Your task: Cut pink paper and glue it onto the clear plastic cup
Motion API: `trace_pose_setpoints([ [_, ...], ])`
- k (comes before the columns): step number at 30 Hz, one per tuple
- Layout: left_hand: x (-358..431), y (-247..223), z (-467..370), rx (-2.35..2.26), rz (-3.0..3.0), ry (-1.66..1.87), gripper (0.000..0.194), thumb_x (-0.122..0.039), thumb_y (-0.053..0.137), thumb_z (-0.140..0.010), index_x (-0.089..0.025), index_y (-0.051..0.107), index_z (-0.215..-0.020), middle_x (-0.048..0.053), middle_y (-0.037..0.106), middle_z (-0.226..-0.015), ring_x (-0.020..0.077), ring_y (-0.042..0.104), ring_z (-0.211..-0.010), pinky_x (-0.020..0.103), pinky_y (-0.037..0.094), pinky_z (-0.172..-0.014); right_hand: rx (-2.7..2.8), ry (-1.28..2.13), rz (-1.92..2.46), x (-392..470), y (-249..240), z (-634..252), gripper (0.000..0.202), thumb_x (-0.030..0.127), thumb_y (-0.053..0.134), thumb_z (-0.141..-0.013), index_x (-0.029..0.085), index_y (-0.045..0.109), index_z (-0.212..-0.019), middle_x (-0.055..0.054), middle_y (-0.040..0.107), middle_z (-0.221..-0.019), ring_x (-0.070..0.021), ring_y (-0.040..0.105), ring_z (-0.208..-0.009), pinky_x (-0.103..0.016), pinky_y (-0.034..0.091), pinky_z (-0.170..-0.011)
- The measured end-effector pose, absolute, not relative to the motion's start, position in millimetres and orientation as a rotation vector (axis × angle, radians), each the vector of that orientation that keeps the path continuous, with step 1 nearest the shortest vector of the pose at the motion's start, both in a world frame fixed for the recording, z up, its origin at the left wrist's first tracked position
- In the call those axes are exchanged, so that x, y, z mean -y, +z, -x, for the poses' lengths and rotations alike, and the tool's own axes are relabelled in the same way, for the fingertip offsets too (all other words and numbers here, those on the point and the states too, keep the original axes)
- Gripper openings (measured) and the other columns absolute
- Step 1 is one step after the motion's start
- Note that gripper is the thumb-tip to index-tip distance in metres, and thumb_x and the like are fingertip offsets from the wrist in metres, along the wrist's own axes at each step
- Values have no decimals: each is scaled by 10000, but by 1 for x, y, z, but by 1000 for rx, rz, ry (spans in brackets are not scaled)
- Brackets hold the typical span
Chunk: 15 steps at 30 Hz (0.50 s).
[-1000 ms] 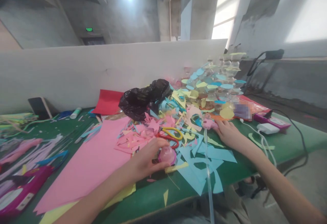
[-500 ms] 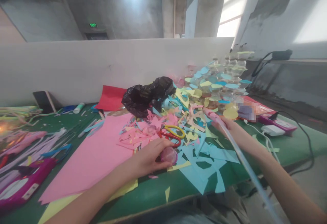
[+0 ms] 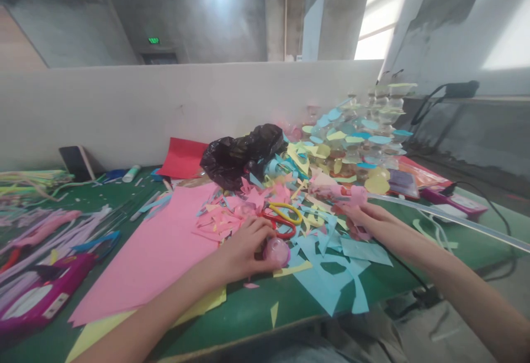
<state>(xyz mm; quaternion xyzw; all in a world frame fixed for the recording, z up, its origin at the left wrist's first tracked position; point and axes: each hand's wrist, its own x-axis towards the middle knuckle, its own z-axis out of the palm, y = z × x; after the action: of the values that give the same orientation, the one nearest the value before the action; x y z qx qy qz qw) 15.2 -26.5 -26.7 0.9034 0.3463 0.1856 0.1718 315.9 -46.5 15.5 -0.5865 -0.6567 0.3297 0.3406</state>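
Observation:
With curled fingers, my left hand [image 3: 253,244] grips a small clear round plastic piece with a pink rim [image 3: 277,252] near the front of the table. My right hand [image 3: 364,219] is closed around a pink hot glue gun [image 3: 345,193]; a long translucent glue stick [image 3: 451,211] runs out of its back to the right. The gun's nozzle end points left, over the paper scraps. Scissors with red and yellow handles [image 3: 285,214] lie just beyond my left hand, their blades hidden under scraps. Blue paper offcuts [image 3: 331,274] spread between my hands.
A black plastic bag [image 3: 242,156] sits behind the scraps. Stacked clear cups with coloured paper discs [image 3: 364,136] rise at back right. Pink sheets [image 3: 153,258] lie at left, beside a magenta device [image 3: 49,291]. A white adapter [image 3: 449,212] with cables is at right.
My right hand has turned the glue gun, so its stick swings from pointing down toward me to pointing right. My left hand keeps hold of the round plastic piece.

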Motion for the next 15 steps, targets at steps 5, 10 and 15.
trace_pose_setpoints([
  [5, 27, -26, -15, -1002, -2584, 489, 362, -465, 719, -808, -204, 623, -1039, 75, 601, -1091, 247, 488, -1059, 375, 419, -900, 1618, 1098, 1504, 53, 3, -318, 609, 806, 479, -740, 207, 503, -637, 3, 528, -555, -131, 470, -524, -271, 406, -546],
  [10, 28, -24, -14, -1003, -2602, 475, 325, -436, 747, -788, -200, 608, -964, 66, 601, -1072, 239, 491, -1033, 364, 403, -890, 1654, 1191, 1539, 69, -12, -320, 612, 792, 424, -784, 216, 513, -600, -9, 531, -494, -135, 452, -462, -284, 404, -516],
  [15, 29, -25, -15, -993, -2643, 463, 379, -488, 760, -755, -191, 579, -906, 74, 601, -1054, 247, 482, -1006, 374, 390, -880, 1711, 1221, 1590, 90, -3, -307, 648, 839, 414, -732, 243, 441, -479, -23, 491, -457, -149, 437, -468, -300, 430, -537],
])
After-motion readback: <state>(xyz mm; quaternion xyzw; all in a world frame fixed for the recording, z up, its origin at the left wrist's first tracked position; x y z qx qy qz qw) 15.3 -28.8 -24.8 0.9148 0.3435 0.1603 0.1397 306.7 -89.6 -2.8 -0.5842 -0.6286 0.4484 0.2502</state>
